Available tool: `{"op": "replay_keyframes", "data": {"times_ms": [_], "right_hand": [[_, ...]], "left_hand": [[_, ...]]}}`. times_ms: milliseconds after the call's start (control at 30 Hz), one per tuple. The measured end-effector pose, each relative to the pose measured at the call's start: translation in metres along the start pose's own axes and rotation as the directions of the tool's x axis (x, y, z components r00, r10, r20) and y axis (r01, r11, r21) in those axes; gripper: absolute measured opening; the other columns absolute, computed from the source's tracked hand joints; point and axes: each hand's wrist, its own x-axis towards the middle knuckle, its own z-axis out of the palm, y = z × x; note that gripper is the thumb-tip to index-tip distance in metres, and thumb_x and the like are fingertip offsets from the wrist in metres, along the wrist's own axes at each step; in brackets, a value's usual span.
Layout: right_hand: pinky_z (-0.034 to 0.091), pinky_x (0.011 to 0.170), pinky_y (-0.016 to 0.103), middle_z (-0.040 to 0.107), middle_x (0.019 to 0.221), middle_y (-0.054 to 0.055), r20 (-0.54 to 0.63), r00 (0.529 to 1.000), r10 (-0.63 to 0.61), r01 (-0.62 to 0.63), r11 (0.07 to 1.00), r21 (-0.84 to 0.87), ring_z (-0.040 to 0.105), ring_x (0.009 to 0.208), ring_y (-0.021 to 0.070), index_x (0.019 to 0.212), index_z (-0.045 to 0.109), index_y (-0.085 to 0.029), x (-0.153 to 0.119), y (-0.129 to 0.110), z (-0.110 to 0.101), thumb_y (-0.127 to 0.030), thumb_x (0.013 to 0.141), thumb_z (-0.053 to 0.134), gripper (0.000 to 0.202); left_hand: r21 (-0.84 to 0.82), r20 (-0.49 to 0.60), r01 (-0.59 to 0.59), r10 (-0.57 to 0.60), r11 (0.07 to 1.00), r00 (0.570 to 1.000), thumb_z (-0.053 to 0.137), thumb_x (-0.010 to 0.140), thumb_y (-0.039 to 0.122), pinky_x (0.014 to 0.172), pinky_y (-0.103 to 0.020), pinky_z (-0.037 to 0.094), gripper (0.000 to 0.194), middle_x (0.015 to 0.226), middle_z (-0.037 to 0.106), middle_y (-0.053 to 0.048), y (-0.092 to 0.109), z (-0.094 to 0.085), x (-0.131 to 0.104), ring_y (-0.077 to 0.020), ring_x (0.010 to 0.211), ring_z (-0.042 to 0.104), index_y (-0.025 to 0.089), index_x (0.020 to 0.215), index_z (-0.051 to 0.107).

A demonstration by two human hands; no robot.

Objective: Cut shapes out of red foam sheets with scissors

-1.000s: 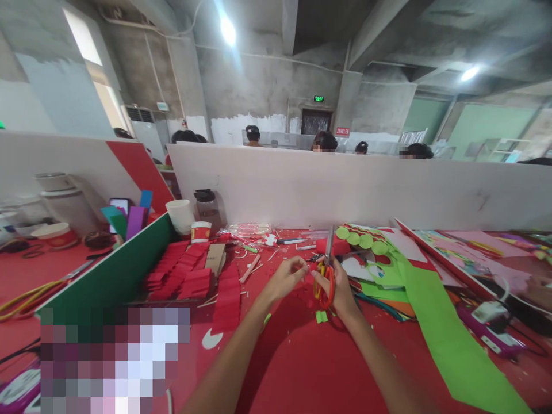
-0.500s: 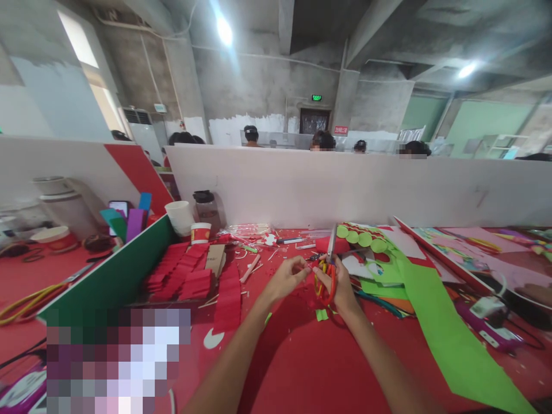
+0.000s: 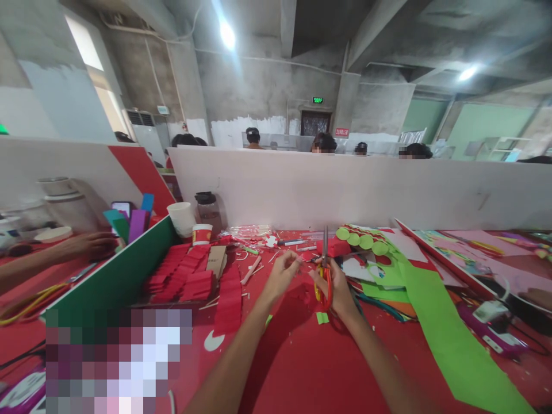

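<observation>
Near the centre of the frame, the right hand (image 3: 338, 290) is gripping a pair of scissors (image 3: 324, 270) by their orange-red handles, its fingers closed through the loops, with the grey blades pointing straight up toward the white partition (image 3: 366, 190). Just to its left, the left hand (image 3: 282, 275) is pinching a small red scrap (image 3: 305, 257) between thumb and fingertips, holding it right beside the blades; whether the blades are touching the scrap is too small to tell. Both hands are hovering above the red tabletop (image 3: 297, 356). A small green offcut (image 3: 321, 317) is lying on the tabletop just below the right hand. To the left of the hands, stacks of red paper pieces (image 3: 185, 273) are sitting beside a green divider board (image 3: 116, 276). To the right, a long green sheet (image 3: 448, 339) is running toward the lower right corner, and a row of green discs (image 3: 362, 240) is lying above it near the partition. A white paper cup (image 3: 181, 218) and a small red-and-white cup (image 3: 202, 234) are standing at the partition's foot, upper left of the hands. At the left edge of the frame, another person's hand (image 3: 88, 244) is resting on the neighbouring table.
</observation>
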Motion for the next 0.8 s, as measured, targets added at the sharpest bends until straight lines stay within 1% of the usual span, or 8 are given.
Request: {"op": "replay_keyframes", "data": {"times_ms": [100, 200, 300, 467, 667, 800], "right_hand": [[0.054, 0.077, 0.032, 0.066, 0.087, 0.002, 0.083, 0.996, -0.018, 0.023, 0.998, -0.062, 0.064, 0.080, 0.0208, 0.103, 0.058, -0.024, -0.002, 0.002, 0.003, -0.047, 0.080, 0.075, 0.037], [0.052, 0.084, 0.035, 0.065, 0.087, 0.001, 0.143, 0.989, -0.023, 0.041, 0.992, -0.123, 0.063, 0.083, 0.0226, 0.102, 0.059, -0.025, -0.005, 0.004, 0.006, -0.045, 0.084, 0.073, 0.031], [0.051, 0.083, 0.035, 0.062, 0.082, -0.001, 0.166, 0.986, -0.010, 0.036, 0.988, -0.152, 0.061, 0.079, 0.0216, 0.099, 0.058, -0.025, -0.006, 0.006, 0.008, -0.044, 0.085, 0.073, 0.029], [0.051, 0.075, 0.032, 0.061, 0.077, -0.002, 0.213, 0.977, 0.005, 0.026, 0.990, -0.139, 0.059, 0.073, 0.0200, 0.091, 0.057, -0.025, -0.007, 0.010, 0.009, -0.048, 0.088, 0.068, 0.026], [0.051, 0.072, 0.029, 0.066, 0.085, 0.001, 0.204, 0.979, -0.009, 0.035, 0.991, -0.126, 0.063, 0.076, 0.0205, 0.094, 0.060, -0.024, -0.005, 0.013, 0.010, -0.049, 0.090, 0.065, 0.025], [0.050, 0.071, 0.030, 0.067, 0.084, 0.001, 0.234, 0.972, 0.009, 0.023, 0.991, -0.133, 0.063, 0.076, 0.0209, 0.094, 0.061, -0.024, -0.006, 0.016, 0.010, -0.047, 0.089, 0.067, 0.024]], "left_hand": [[-0.033, -0.098, -0.014, 0.011, 0.999, 0.995, 0.063, 0.084, 0.049, 0.064, -0.025, 0.044, 0.031, 0.067, 0.058, 0.003, 0.002, -0.001, 0.001, -0.0128, 0.062, 0.055, 0.019, 0.077, 0.057], [-0.057, -0.155, -0.033, 0.023, 0.998, 0.988, 0.063, 0.085, 0.047, 0.063, -0.024, 0.044, 0.030, 0.067, 0.058, 0.003, 0.007, -0.001, 0.000, -0.0120, 0.061, 0.055, 0.019, 0.077, 0.057], [-0.065, -0.190, -0.034, 0.021, 0.997, 0.982, 0.062, 0.085, 0.050, 0.063, -0.024, 0.044, 0.032, 0.066, 0.057, 0.004, 0.012, 0.000, -0.002, -0.0120, 0.060, 0.055, 0.020, 0.077, 0.056], [-0.051, -0.175, -0.037, 0.028, 0.998, 0.984, 0.063, 0.085, 0.049, 0.062, -0.024, 0.042, 0.031, 0.063, 0.056, 0.004, 0.012, 0.001, -0.003, -0.0123, 0.059, 0.053, 0.020, 0.077, 0.054], [-0.061, -0.184, -0.042, 0.030, 0.997, 0.983, 0.062, 0.085, 0.047, 0.063, -0.024, 0.042, 0.031, 0.060, 0.055, 0.006, 0.006, 0.000, 0.000, -0.0119, 0.057, 0.053, 0.021, 0.073, 0.050], [-0.064, -0.180, -0.036, 0.024, 0.997, 0.983, 0.062, 0.085, 0.046, 0.063, -0.024, 0.042, 0.029, 0.062, 0.056, 0.005, 0.004, 0.000, 0.001, -0.0123, 0.059, 0.054, 0.021, 0.075, 0.051]]}}
